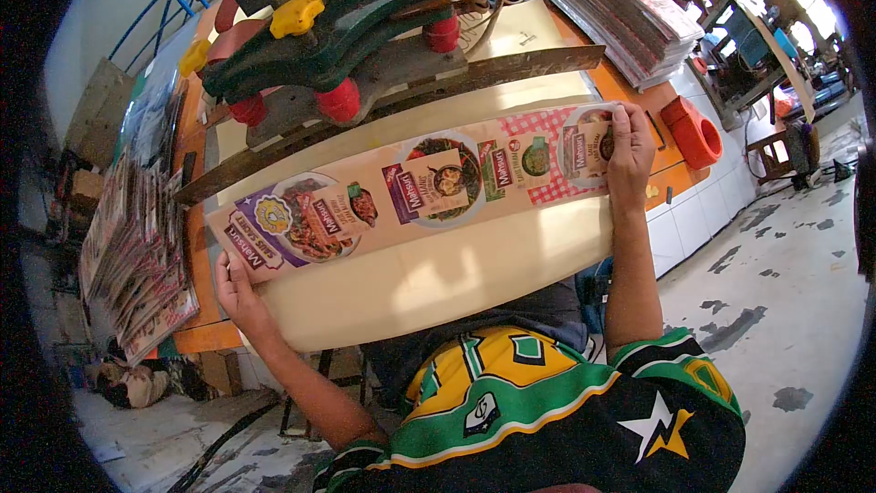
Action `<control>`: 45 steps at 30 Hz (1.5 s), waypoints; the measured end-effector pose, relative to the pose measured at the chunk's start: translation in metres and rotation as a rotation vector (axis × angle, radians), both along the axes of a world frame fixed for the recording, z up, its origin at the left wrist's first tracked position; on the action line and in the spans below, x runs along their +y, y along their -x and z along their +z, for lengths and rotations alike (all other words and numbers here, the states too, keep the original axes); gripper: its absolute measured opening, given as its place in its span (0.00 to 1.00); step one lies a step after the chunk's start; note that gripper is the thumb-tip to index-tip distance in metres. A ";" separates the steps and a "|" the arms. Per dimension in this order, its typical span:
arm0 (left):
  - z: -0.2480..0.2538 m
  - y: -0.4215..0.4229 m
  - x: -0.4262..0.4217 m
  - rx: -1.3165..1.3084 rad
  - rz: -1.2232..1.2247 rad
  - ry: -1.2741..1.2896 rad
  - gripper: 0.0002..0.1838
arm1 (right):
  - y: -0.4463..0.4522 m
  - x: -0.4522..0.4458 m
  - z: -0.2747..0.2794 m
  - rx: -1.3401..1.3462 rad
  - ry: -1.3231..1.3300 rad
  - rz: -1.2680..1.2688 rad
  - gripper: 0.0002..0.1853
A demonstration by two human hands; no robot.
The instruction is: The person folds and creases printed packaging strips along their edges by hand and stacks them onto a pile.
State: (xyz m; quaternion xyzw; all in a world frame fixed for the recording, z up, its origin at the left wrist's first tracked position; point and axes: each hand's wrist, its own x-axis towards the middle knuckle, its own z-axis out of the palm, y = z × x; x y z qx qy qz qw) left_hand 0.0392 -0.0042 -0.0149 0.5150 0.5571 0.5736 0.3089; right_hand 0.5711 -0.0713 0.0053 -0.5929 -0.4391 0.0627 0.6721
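A long printed strip [370,221] with food pictures and "Mahsuri" lettering is stretched between my two hands. My left hand [245,303] has its fingers closed on the strip's lower left corner. At the far right end, my right hand [630,157] grips the strip with the thumb on top. Under it is a cream-coloured surface [438,283] that slopes toward my lap. Just beyond the strip's upper edge runs a long metal bar [511,65], part of a machine with a dark green arm [365,32].
The machine has yellow knobs [297,15] and red feet [338,100]. Stacked printed sheets lie at the left [137,256] and the upper right [630,9]. A red tape-dispenser-like object [691,132] sits at the orange table's right edge.
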 end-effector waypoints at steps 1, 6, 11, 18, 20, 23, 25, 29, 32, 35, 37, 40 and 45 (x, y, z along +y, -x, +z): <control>0.000 0.000 0.001 0.002 -0.020 -0.017 0.18 | -0.001 -0.002 0.000 0.013 0.024 0.010 0.15; 0.005 -0.004 -0.001 0.010 -0.060 0.012 0.18 | -0.003 -0.001 -0.002 0.015 0.051 0.003 0.14; 0.005 -0.005 -0.001 0.010 -0.058 0.012 0.19 | -0.004 -0.002 -0.002 0.007 0.041 0.017 0.14; 0.001 -0.002 -0.001 0.009 -0.057 -0.001 0.20 | -0.004 0.000 -0.004 0.017 0.022 0.027 0.14; 0.000 0.000 0.000 0.011 -0.063 -0.002 0.20 | -0.004 0.000 -0.004 0.014 0.022 0.025 0.14; -0.002 0.001 0.001 0.002 -0.076 -0.003 0.20 | -0.007 -0.001 -0.007 0.029 0.036 0.036 0.14; 0.000 -0.001 -0.001 -0.022 -0.076 0.012 0.20 | -0.007 -0.001 -0.006 0.030 0.035 0.042 0.14; 0.004 -0.005 -0.002 -0.052 -0.094 0.006 0.21 | -0.004 0.000 -0.004 0.023 0.006 0.043 0.15; 0.005 -0.006 -0.002 -0.055 -0.096 0.006 0.20 | -0.007 -0.003 -0.005 0.009 0.054 0.029 0.15; 0.002 -0.005 -0.001 -0.009 -0.084 0.005 0.21 | -0.007 -0.002 -0.005 -0.007 0.047 0.028 0.14; 0.001 -0.003 -0.001 -0.004 -0.077 0.005 0.21 | -0.007 0.000 -0.008 0.022 0.036 0.040 0.14; 0.006 -0.009 -0.003 -0.067 -0.039 0.060 0.21 | -0.006 -0.001 -0.005 0.069 0.030 0.054 0.14; 0.003 -0.003 -0.001 -0.027 -0.080 0.017 0.23 | -0.007 -0.001 -0.006 0.077 0.053 0.066 0.13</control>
